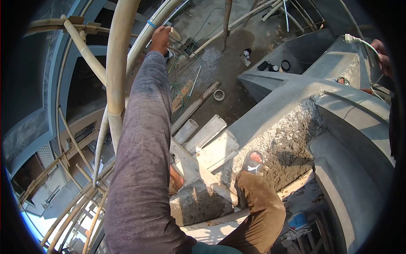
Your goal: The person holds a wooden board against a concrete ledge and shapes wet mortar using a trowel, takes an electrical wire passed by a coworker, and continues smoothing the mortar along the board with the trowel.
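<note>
My left arm stretches up and forward in a grey sleeve. At its end my left hand (160, 39) is closed at the edge of a bamboo pole (141, 42), just below a blue tie (151, 23). At the right edge of the view my right hand (382, 57) is partly in sight, its fingers closed around a white cable (367, 43). A pale plug (349, 38) sticks out from that cable to the left.
A thick upright bamboo pole (116, 63) stands left of my arm. My sandalled foot (254, 161) rests on rough mortar (292, 146). Below lie wooden planks (196, 106), a round pot (219, 95) and a grey concrete ledge (270, 108). More bamboo scaffolding crosses the left side.
</note>
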### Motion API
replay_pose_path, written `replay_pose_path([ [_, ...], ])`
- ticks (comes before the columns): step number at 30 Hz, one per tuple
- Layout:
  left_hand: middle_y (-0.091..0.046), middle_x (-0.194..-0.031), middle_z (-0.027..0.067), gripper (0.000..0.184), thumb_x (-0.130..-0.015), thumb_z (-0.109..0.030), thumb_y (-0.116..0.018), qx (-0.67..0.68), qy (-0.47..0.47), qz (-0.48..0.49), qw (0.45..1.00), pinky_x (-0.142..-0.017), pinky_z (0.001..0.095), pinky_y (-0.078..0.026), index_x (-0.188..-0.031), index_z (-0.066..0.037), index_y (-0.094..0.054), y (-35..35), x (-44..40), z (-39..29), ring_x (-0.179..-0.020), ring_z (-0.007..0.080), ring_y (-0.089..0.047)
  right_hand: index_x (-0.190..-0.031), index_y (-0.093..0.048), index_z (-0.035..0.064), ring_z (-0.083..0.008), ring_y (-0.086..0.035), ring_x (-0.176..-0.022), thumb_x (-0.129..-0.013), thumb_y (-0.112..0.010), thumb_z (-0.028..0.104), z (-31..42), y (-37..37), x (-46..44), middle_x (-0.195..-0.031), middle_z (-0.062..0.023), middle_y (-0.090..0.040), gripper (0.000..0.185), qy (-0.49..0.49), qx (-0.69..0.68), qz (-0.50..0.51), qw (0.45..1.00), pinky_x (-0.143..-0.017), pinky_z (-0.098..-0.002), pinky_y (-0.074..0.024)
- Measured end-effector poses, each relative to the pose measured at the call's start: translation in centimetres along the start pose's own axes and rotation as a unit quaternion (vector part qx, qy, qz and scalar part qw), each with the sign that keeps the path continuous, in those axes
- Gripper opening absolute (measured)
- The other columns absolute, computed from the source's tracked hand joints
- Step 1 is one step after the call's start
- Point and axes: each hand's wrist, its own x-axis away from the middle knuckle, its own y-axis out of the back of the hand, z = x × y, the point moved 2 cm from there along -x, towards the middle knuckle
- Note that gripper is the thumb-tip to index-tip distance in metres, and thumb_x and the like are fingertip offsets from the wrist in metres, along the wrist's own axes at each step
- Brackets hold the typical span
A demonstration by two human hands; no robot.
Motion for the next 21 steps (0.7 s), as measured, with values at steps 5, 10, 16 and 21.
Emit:
replay_pose_path([
  [5, -0.062, -0.105, 0.0058, 0.039, -0.086, -0.030, -0.066, 0.110, -0.079, -0.041, 0.990, -0.080, 0.0365, -0.043, -0.115, -0.006, -0.059, 0.3, -2.1, 1.6, -0.097, 0.0187, -0.055, -0.125, -0.052, 0.0039, -0.0090, -0.052, -0.061, -0.096, -0.051, 0.011, 0.1, 0.6, 0.0, -0.082, -0.0067, -0.061, 0.029, -0.006, -0.014, -0.001, 1.000, -0.054, -0.0186, -0.0423],
  [10, -0.063, -0.098, 0.0036, 0.032, -0.086, -0.029, -0.067, 0.223, -0.138, -0.048, 0.964, -0.080, 0.0316, -0.045, -0.107, -0.006, -0.063, 0.2, -2.3, 1.8, -0.089, 0.0162, -0.057, -0.125, -0.052, 0.0035, -0.0093, -0.053, -0.062, -0.096, -0.051, 0.011, 0.2, 0.5, 0.0, -0.082, -0.0070, -0.061, 0.029, 0.000, -0.017, 0.001, 1.000, -0.054, -0.0189, -0.0430],
  [16, -0.063, -0.103, 0.0035, 0.037, -0.086, -0.034, -0.068, 0.178, -0.128, -0.012, 0.976, -0.084, 0.0328, -0.044, -0.110, -0.005, -0.062, -0.6, -3.6, 1.7, -0.096, 0.0155, -0.055, -0.126, -0.051, 0.0033, -0.0091, -0.052, -0.062, -0.096, -0.052, 0.011, 0.1, 0.5, 0.1, -0.083, -0.0070, -0.061, 0.030, -0.006, -0.011, -0.008, 1.000, -0.054, -0.0191, -0.0427],
  [21, -0.063, -0.098, 0.0054, 0.030, -0.089, -0.031, -0.066, 0.218, -0.129, -0.027, 0.967, -0.080, 0.0323, -0.045, -0.100, -0.004, -0.061, 0.8, -4.4, 3.2, -0.090, 0.0144, -0.056, -0.126, -0.050, 0.0008, -0.0081, -0.051, -0.062, -0.096, -0.052, 0.011, 0.6, 0.2, -0.2, -0.084, -0.0058, -0.060, 0.031, 0.012, -0.015, 0.022, 1.000, -0.054, -0.0185, -0.0402],
])
